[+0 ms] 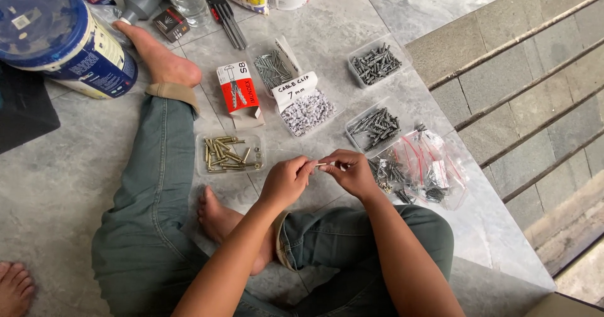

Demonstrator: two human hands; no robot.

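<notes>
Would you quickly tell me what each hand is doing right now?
Left hand: pinched shut on one end of a small fastener.
Right hand: pinched shut on its other end.

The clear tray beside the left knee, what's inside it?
The clear tray holds a loose pile of brass-coloured bolts, some with nuts. Whatever lies beneath the pile is covered.

Both forearms reach forward from the bottom of the frame, bare to the elbow, and meet over the crossed legs. The left hand (pixel 286 180) and right hand (pixel 353 171) face each other, nearly touching, fingers curled inward, thumbs and forefingers pinched together at the tips. Wrists are bent slightly, knuckles turned upward toward the camera.
</notes>
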